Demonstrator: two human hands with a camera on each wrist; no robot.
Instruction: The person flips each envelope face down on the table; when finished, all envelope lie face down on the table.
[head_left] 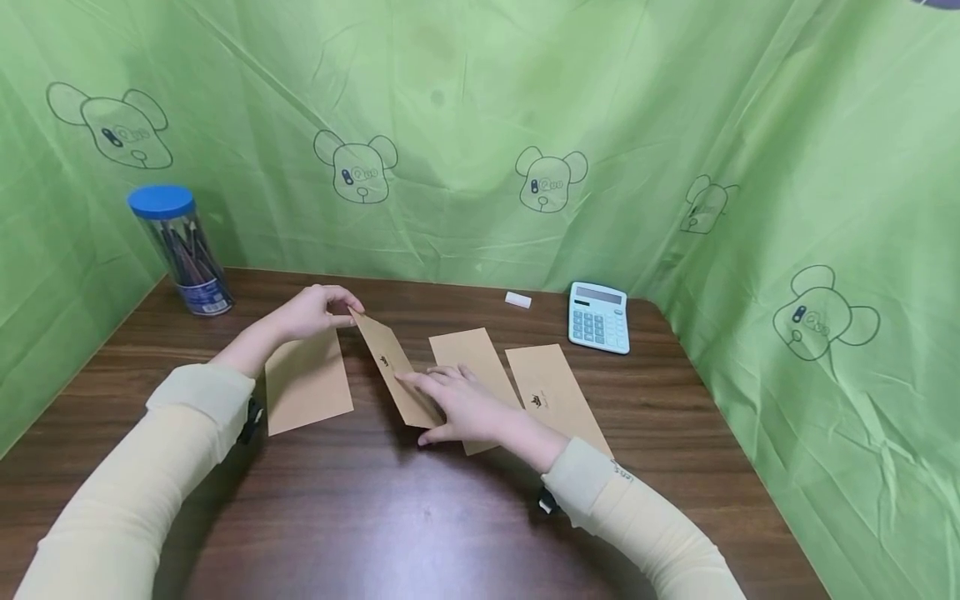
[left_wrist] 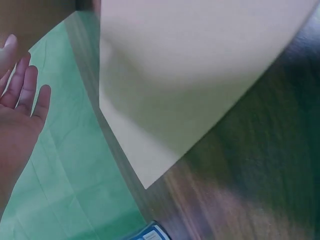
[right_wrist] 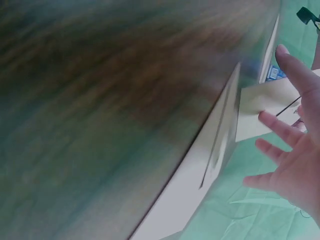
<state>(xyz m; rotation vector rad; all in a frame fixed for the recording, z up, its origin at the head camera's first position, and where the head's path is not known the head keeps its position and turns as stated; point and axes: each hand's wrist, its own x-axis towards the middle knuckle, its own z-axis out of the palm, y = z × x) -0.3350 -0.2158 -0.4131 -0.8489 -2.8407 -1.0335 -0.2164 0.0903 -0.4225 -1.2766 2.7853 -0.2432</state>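
In the head view my left hand (head_left: 318, 310) pinches the far left corner of a brown kraft-paper envelope (head_left: 390, 354) with a small dark crown print. This envelope stands tilted up from the table. My right hand (head_left: 465, 404) is at its near right side, fingers spread and fingertips against the printed face; the right wrist view shows these spread fingers (right_wrist: 282, 131) too. Under the left wrist lies a plain brown envelope (head_left: 309, 383). To the right lie another envelope (head_left: 476, 354), partly covered by the right hand, and an envelope with a crown print (head_left: 558, 392).
A pale blue calculator (head_left: 598, 318) lies at the back right of the dark wooden table (head_left: 360, 517), with a small white block (head_left: 517, 299) to its left. A blue-lidded jar of pencils (head_left: 183, 250) stands at the back left. Green curtains (head_left: 465, 125) surround the table.
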